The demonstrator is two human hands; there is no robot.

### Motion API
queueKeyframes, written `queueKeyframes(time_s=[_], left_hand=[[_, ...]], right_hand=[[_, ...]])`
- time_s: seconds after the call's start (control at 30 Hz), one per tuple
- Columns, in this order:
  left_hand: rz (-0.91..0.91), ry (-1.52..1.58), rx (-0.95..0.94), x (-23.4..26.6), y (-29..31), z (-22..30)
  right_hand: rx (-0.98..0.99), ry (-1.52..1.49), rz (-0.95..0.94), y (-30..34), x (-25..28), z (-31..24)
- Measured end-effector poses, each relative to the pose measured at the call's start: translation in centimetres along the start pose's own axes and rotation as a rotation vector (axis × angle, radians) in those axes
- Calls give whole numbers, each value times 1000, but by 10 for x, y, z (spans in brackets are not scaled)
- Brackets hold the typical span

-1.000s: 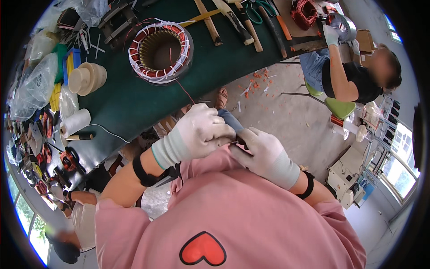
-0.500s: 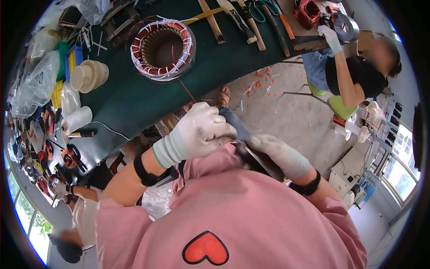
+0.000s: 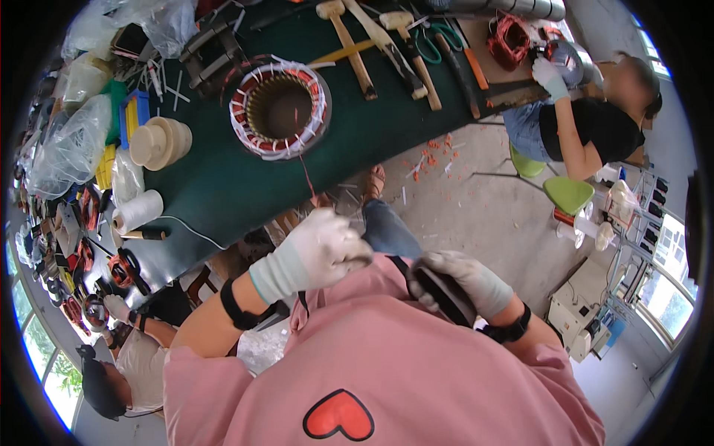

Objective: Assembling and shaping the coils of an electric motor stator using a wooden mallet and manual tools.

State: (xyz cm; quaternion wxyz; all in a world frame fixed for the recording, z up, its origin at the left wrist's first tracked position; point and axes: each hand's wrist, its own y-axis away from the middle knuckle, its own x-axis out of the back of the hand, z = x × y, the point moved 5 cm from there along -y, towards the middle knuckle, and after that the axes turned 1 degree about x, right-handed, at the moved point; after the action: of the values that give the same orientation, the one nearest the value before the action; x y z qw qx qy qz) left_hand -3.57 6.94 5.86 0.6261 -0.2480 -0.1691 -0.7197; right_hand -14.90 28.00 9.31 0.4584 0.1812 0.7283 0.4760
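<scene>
My left hand (image 3: 320, 249), in a white glove, is closed in front of my chest. A thin dark red wire (image 3: 306, 175) runs from the motor stator (image 3: 320, 123) down to its knuckles, and the fingers seem pinched on it. The stator, a ring of copper windings laced with white cord, lies on the green-topped bench beyond. My right hand (image 3: 470, 281), gloved too, is curled round a dark, long, flat tool (image 3: 446, 291) held slanting against my pink shirt. Its exact kind is hidden by the fingers and blur.
Mallets (image 3: 346, 52), green-handled scissors (image 3: 439, 41) and bars lie across the far bench. Cream spools (image 3: 161, 143), a white thread cone (image 3: 139, 211) and plastic bags (image 3: 71, 152) crowd the left. Co-workers sit at the right (image 3: 576, 126) and lower left (image 3: 137, 372); a green stool (image 3: 567, 195) stands right.
My left hand has drawn a little left and down, away from my right hand. The dark tool has turned and moved apart from it. The bench sits slightly lower and further right in view.
</scene>
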Motion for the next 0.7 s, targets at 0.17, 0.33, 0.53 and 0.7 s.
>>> queueKeyframes(time_s=[0.17, 0.33, 0.53, 0.7], left_hand=[[26, 291, 250, 41, -3, 5], [697, -195, 412, 110, -41, -45], [447, -726, 839, 52, -71, -97], [485, -728, 474, 50, -39, -104]], right_hand=[[266, 19, 236, -1, 50, -12], [415, 17, 265, -13, 28, -33], [344, -30, 201, -32, 16, -28], [341, -42, 211, -40, 23, -24]])
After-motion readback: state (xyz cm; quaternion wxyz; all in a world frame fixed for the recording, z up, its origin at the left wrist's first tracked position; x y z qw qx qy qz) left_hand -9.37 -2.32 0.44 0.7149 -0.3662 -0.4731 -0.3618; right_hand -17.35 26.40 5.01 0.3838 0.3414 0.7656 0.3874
